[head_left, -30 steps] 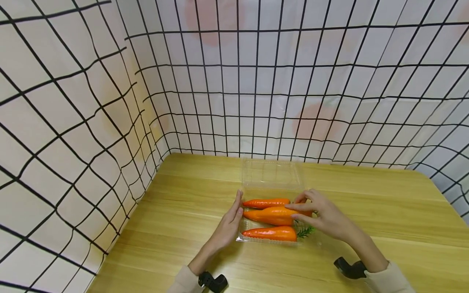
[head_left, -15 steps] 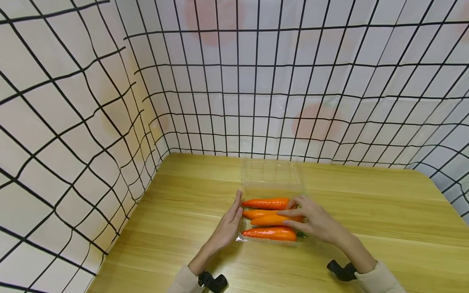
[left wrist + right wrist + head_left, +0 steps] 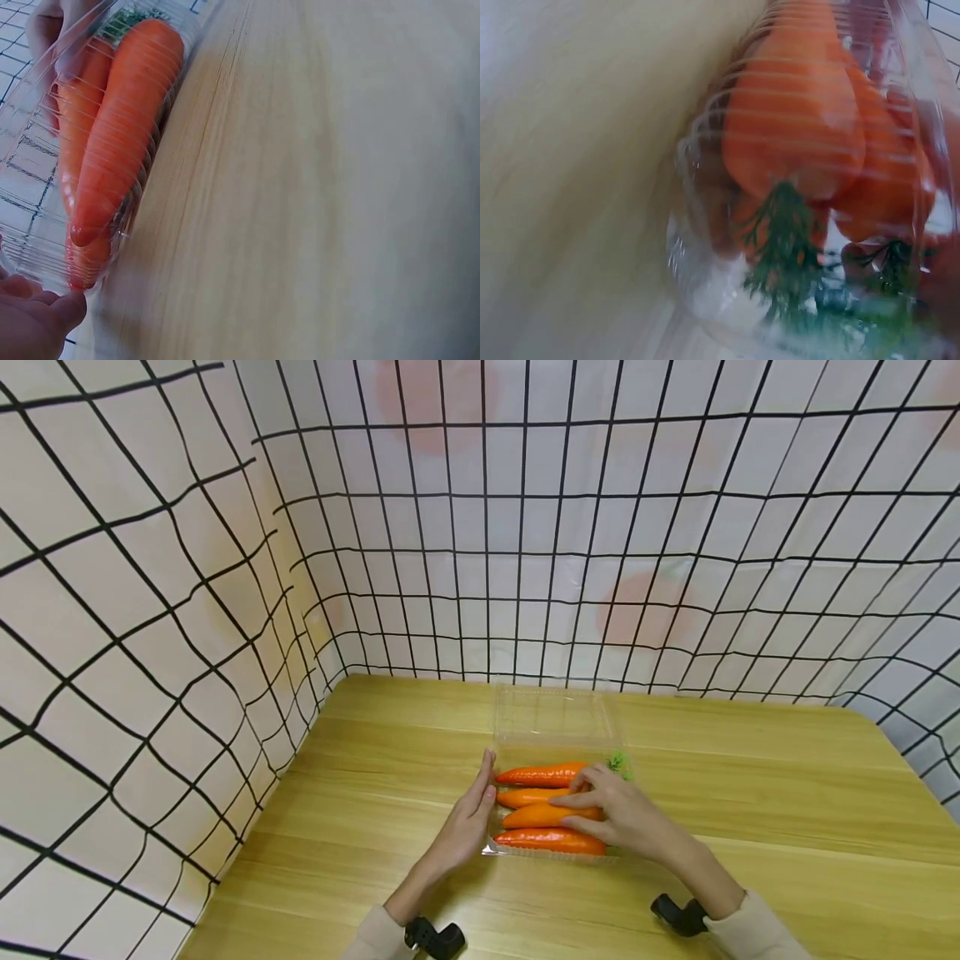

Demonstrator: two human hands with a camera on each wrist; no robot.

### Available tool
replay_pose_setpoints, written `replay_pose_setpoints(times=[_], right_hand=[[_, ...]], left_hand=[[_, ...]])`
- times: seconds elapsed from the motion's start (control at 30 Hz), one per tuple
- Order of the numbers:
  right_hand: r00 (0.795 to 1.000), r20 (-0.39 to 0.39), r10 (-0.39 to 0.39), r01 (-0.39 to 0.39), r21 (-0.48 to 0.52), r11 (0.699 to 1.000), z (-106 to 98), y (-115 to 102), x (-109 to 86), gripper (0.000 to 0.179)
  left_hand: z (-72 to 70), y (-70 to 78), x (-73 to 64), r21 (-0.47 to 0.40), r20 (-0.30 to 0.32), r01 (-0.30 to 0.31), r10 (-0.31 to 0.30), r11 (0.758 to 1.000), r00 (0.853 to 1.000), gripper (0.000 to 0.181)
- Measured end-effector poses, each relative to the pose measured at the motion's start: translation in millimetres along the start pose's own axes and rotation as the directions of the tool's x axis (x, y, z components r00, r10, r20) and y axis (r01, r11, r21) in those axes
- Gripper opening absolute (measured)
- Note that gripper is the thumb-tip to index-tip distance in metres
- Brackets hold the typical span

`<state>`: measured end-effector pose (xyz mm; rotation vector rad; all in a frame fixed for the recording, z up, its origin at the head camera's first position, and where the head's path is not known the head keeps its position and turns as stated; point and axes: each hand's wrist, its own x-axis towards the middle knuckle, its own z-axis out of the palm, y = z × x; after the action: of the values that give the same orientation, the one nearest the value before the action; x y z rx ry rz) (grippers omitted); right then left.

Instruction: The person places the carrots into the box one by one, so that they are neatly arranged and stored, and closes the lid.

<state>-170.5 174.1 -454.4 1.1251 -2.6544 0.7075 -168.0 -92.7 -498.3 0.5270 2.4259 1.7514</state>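
A clear plastic clamshell box [image 3: 517,852] lies unfolded on the table, with several orange carrots side by side in its base. My right hand [image 3: 622,806] pinches the thick end of one lighter carrot [image 3: 536,816], which lies low between its neighbours. Just in front of it is the frontmost carrot [image 3: 543,838]; behind are a second light carrot [image 3: 521,797] and the rearmost carrot [image 3: 540,775]. My left hand [image 3: 461,831] rests with straight fingers against the box's left end, by the carrot tips. Green leafy tops [image 3: 784,255] press against the right end in the right wrist view.
The box's transparent lid [image 3: 555,714] lies folded back toward the rear. White cloth with a black grid [image 3: 540,527] rises behind the wooden table [image 3: 390,743] and along its sides. Each wrist wears a black camera [image 3: 678,917].
My right hand has moved left and lowered its carrot into the gap between the second light carrot and the frontmost one. Green leaves now show behind the hand. My left hand stays put.
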Motion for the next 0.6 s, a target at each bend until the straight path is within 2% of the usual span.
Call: replay_pose_setpoints(times=[0.3,0.47,0.6], right_hand=[[0.999,0.029,0.015,-0.016,0.014,1.000,5.6,-1.8,4.3,0.028],[0.999,0.032,0.032,-0.032,-0.003,0.999,1.3,-3.6,3.1,0.038],[0.999,0.038,0.037,-0.037,0.012,0.999,-4.9,-4.1,2.4,0.036]], left_hand=[[-0.3,-0.4,0.1,0.016,0.004,0.000,0.000,1.000,1.000,0.058],[-0.8,0.7,-0.1,0.015,0.007,0.000,0.000,1.000,1.000,0.058],[-0.8,0.6,-0.7,0.017,0.006,0.004,-0.004,1.000,1.000,0.058]])
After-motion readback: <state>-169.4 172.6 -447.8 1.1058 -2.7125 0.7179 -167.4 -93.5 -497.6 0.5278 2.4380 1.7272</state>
